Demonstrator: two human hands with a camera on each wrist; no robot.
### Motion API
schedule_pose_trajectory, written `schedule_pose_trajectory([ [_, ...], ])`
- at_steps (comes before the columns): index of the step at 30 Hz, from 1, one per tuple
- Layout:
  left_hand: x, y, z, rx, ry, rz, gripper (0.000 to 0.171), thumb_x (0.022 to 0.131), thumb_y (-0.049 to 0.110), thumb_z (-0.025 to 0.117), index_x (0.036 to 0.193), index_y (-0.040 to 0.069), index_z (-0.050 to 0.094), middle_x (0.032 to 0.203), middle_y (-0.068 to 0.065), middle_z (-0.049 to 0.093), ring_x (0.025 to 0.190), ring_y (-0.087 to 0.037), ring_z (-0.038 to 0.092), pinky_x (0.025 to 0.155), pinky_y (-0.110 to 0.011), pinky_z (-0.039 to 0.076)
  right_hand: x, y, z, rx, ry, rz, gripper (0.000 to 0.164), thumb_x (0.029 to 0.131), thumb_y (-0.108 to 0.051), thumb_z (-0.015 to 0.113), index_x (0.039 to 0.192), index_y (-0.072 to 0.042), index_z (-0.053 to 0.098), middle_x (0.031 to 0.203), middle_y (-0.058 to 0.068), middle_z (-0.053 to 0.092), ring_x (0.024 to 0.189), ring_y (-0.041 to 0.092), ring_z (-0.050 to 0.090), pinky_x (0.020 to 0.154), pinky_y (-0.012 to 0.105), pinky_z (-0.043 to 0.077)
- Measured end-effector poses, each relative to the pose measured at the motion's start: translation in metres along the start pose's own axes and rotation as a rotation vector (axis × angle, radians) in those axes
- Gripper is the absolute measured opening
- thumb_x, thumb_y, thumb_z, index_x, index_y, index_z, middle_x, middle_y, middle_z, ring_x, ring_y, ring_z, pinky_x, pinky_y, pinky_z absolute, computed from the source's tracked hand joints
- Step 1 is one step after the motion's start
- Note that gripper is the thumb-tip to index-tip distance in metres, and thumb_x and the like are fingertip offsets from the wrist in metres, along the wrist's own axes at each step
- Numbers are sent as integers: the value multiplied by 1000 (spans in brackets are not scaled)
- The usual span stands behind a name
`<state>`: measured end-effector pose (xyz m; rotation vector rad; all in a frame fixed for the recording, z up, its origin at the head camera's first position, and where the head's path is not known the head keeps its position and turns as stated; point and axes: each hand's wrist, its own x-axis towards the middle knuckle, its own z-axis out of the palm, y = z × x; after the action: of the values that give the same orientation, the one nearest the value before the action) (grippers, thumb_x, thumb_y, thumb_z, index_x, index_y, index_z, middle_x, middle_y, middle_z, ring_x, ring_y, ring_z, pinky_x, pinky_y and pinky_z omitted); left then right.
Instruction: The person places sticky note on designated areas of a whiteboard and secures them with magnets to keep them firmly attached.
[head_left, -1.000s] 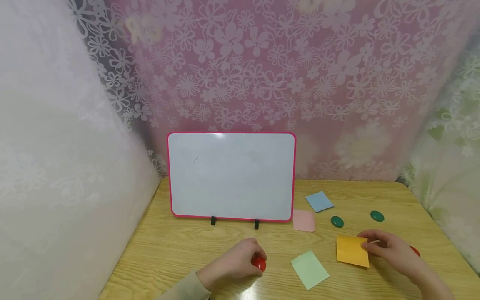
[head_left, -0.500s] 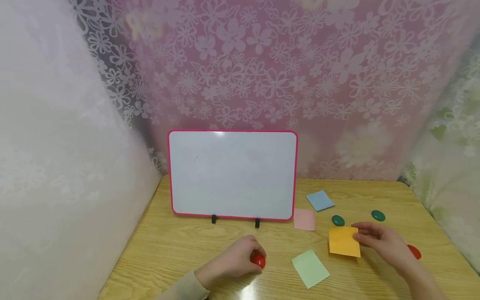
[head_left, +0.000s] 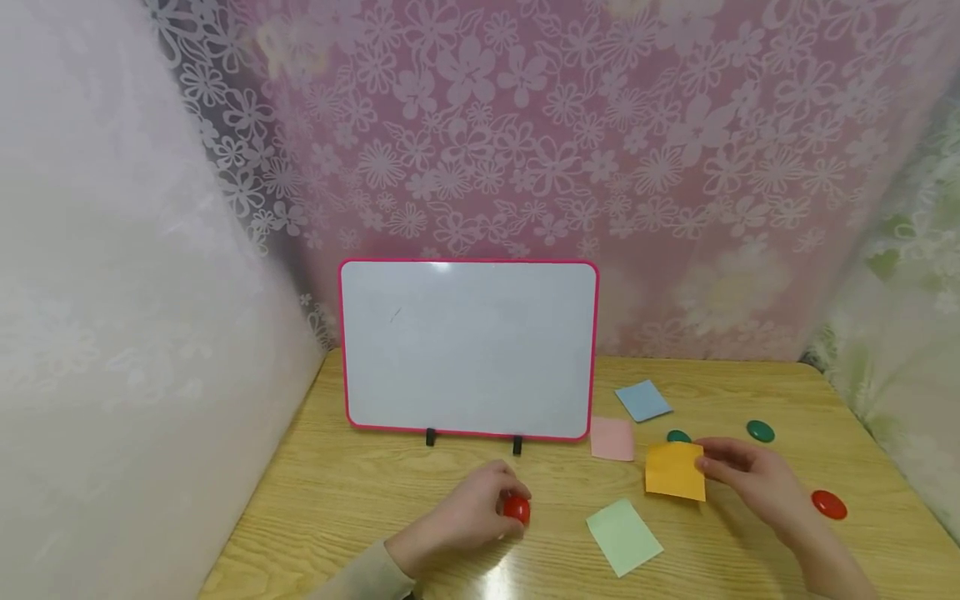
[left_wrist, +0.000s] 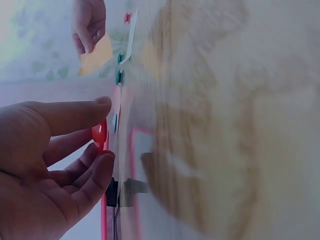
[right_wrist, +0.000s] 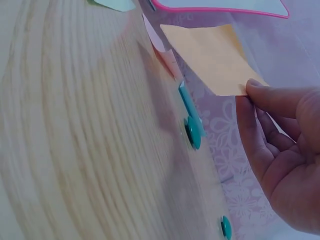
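My left hand [head_left: 476, 510] holds a round red magnet [head_left: 517, 509] between thumb and fingers, low over the table in front of the whiteboard [head_left: 468, 350]. In the left wrist view part of the red magnet [left_wrist: 99, 132] shows between the curled fingers. My right hand [head_left: 757, 487] pinches an orange sticky note [head_left: 675, 471] by its right edge, above the table. The right wrist view shows the orange note [right_wrist: 215, 57] held flat between thumb and forefinger. A green magnet [head_left: 678, 437] is partly hidden behind that note.
A light green note [head_left: 624, 537] lies between the hands. Pink [head_left: 612, 438] and blue notes [head_left: 643, 401] lie right of the whiteboard. Another green magnet [head_left: 761, 431] and a red magnet [head_left: 828, 504] lie on the right. Black feet [head_left: 431, 437] support the board.
My right hand has carried the orange note left and slightly away from me, uncovering the red magnet on the right and partly covering a green one. The left hand moved only slightly.
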<state>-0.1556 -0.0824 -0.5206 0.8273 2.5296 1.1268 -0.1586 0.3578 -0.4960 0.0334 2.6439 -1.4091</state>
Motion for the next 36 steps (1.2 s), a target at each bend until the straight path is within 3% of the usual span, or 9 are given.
schedule_pose_trajectory([
  [5,1,0,-3,-72,33,-3,37,85,7,91,120,7,79,107,9,59,87,-4,59,75,-21,55,0,-6,3,57,11,-8,59,106,-33,71,149,5,57,132,17,70,100,2,70,86,32,61],
  [11,2,-2,-7,-145,80,-2,37,87,4,88,123,5,77,109,8,59,90,-5,62,79,-22,57,1,-9,11,139,46,-36,56,105,-29,73,146,6,58,122,10,72,99,5,72,86,33,62],
  [18,1,-5,-10,-159,148,9,36,86,3,90,120,4,78,110,8,61,91,-5,64,80,-23,58,4,-19,22,179,66,-65,52,104,-26,74,140,9,60,119,9,74,98,7,73,87,34,63],
  [36,-3,-13,-19,-174,245,97,36,87,-2,87,121,0,76,113,2,62,94,-9,67,88,-29,60,19,-43,56,315,53,-126,44,102,-13,76,136,11,63,116,13,74,98,10,73,89,36,62],
])
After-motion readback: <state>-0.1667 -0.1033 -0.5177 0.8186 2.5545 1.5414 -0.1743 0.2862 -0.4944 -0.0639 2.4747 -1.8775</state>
